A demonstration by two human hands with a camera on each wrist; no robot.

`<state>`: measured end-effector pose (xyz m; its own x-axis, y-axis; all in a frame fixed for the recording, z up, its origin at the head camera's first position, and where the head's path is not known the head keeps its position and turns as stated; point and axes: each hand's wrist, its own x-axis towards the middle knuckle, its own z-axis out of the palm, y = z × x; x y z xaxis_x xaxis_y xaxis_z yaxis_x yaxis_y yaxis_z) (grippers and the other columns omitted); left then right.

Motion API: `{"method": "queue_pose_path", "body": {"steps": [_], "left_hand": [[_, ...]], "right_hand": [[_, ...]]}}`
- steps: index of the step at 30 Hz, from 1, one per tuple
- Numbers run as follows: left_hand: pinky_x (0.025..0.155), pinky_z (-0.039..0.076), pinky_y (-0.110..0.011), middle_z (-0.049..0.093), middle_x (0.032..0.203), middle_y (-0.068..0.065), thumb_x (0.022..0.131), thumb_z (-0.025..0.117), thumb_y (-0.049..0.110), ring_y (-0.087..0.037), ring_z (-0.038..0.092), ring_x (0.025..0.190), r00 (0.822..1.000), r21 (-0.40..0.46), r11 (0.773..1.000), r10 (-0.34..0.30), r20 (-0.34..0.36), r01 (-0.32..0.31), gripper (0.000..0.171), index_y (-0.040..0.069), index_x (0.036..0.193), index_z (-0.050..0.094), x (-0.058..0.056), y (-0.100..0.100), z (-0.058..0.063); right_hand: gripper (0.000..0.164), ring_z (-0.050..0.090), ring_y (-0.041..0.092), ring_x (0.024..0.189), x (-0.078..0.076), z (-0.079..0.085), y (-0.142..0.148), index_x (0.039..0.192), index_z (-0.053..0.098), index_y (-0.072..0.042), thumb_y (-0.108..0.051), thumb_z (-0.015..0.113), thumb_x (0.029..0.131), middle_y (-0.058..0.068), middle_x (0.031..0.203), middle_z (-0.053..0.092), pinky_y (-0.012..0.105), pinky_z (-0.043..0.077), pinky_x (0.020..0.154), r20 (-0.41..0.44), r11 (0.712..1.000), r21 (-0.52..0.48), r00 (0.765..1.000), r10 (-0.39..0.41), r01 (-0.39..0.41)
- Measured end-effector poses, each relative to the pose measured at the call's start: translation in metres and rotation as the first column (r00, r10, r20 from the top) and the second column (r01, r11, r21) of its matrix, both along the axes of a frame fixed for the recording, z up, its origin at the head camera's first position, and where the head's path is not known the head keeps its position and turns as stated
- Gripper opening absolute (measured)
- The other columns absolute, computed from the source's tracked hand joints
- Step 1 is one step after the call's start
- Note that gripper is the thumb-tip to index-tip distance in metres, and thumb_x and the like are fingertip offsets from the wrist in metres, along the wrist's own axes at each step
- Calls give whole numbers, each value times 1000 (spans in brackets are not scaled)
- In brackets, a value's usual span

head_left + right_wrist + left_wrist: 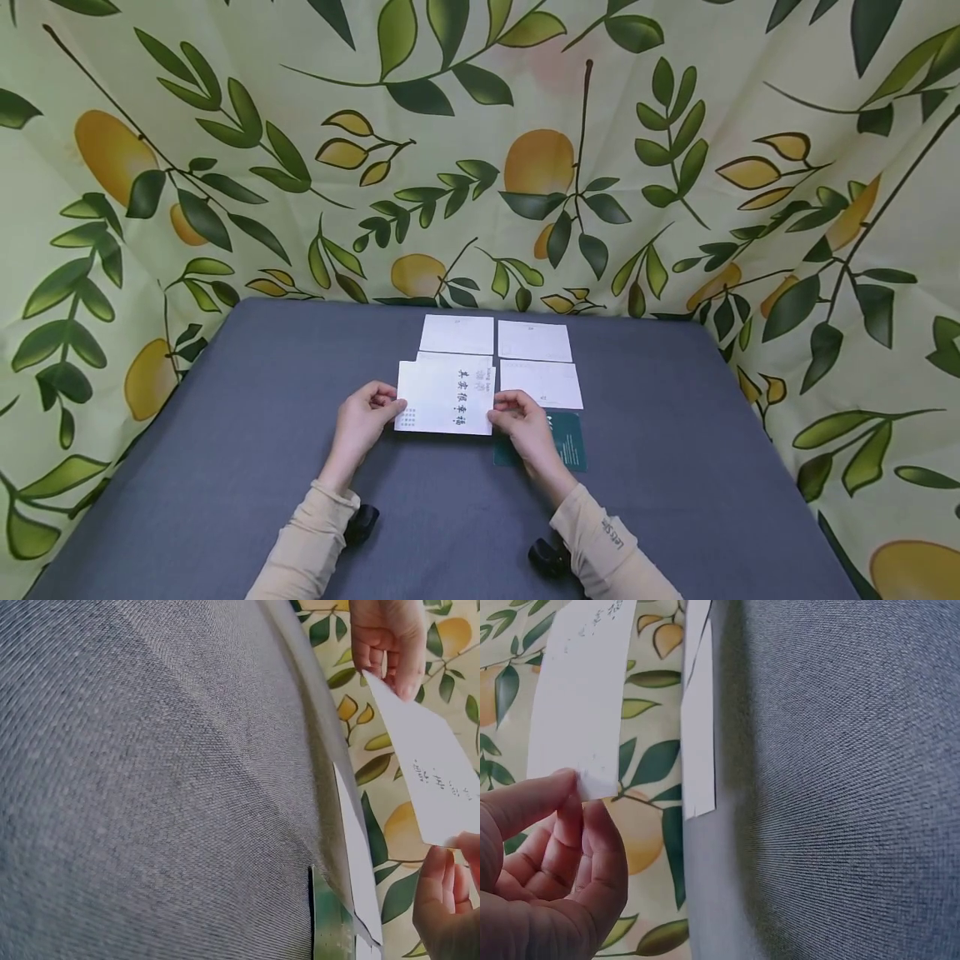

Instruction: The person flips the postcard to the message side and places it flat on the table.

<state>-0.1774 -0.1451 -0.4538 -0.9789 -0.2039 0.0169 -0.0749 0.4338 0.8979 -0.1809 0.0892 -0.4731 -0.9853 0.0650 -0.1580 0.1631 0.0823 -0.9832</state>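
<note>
A white card with a line of black Chinese characters is held up between both hands. My left hand pinches its left edge between thumb and fingers. At the opposite edge, my right hand grips the lower corner the same way. The left wrist view shows the card raised off the table, with the left thumb lying on its face. Under the right hand and forearm lies a dark green card, partly covered by them.
Several white cards lie in two rows beyond the held one, including a back left card, a back right card and a front right card. Grey-blue cloth covers the table. A leaf-patterned curtain hangs behind.
</note>
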Motion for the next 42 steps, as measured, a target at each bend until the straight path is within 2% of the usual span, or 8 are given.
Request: {"method": "queue_pose_path", "body": {"steps": [7, 11, 14, 17, 22, 28, 33, 42], "left_hand": [[60, 43, -18, 68, 74, -7, 86, 65, 14, -3, 53, 62, 1000, 37, 999, -4, -23, 5, 10, 4, 85, 66, 1, -1, 1], [71, 53, -29, 72, 84, -11, 94, 55, 19, -16, 65, 74, 1000, 103, 995, -11, -21, 13, 19, 5, 90, 66, -2, -1, -2], [76, 54, -37, 72, 86, -13, 97, 50, 28, -25, 66, 79, 1000, 131, 991, 1, -15, 1, 29, 4, 91, 67, -2, -2, -4], [74, 54, -35, 71, 84, -13, 97, 47, 35, -19, 65, 73, 1000, 126, 992, 19, -17, -17, 39, 3, 91, 68, -2, -2, -5], [63, 46, -21, 68, 80, -8, 92, 58, 29, -4, 54, 65, 999, 82, 996, 27, -34, -24, 27, 5, 87, 69, -1, -3, -7], [62, 43, -17, 67, 78, -6, 80, 72, 15, -3, 54, 67, 998, -24, 999, -39, -42, 38, 12, 7, 87, 68, 0, -4, -7], [62, 40, -20, 64, 80, -7, 77, 73, 16, -9, 52, 69, 995, -173, 980, -101, 7, 101, 17, 7, 90, 66, 2, -5, -10], [55, 31, -23, 46, 66, 0, 77, 71, 13, -13, 39, 58, 973, -373, 898, -221, 73, 232, 18, 6, 87, 59, 7, 3, -15]], "right_hand": [[13, 48, 12, 74, 0, 3, 1, 94, 61, -2, -11, 65, 86, -1, 80, 56, 23, 43, 66, -37, 999, 48, 999, 10, -8], [13, 50, 12, 72, 0, 3, 2, 95, 61, -1, -11, 63, 87, -3, 75, 56, 24, 43, 63, -37, 999, 49, 999, 25, -23], [15, 59, 18, 79, 0, 1, 3, 99, 62, -1, -13, 61, 90, 0, 81, 64, 24, 47, 68, -25, 999, 36, 999, 30, -29], [18, 62, 23, 90, 1, -1, 3, 102, 65, -4, -17, 59, 91, 6, 95, 69, 25, 51, 77, -15, 999, 31, 1000, 18, -17], [21, 61, 14, 87, 3, -2, 3, 105, 68, -6, -21, 59, 91, 10, 104, 69, 28, 52, 82, -33, 999, 42, 999, 24, -23], [22, 57, 12, 81, 6, -6, 2, 106, 68, -11, -17, 67, 85, 8, 98, 67, 27, 48, 75, -65, 986, 133, 992, 107, -98], [25, 55, 10, 74, 8, -9, 0, 107, 67, -9, -14, 69, 82, 6, 91, 64, 21, 47, 66, -120, 929, 332, 969, 214, -164], [26, 47, 8, 65, 11, -9, -5, 105, 67, -3, -14, 69, 81, 0, 75, 55, 17, 39, 57, -133, 740, 648, 929, 345, -182]]}}
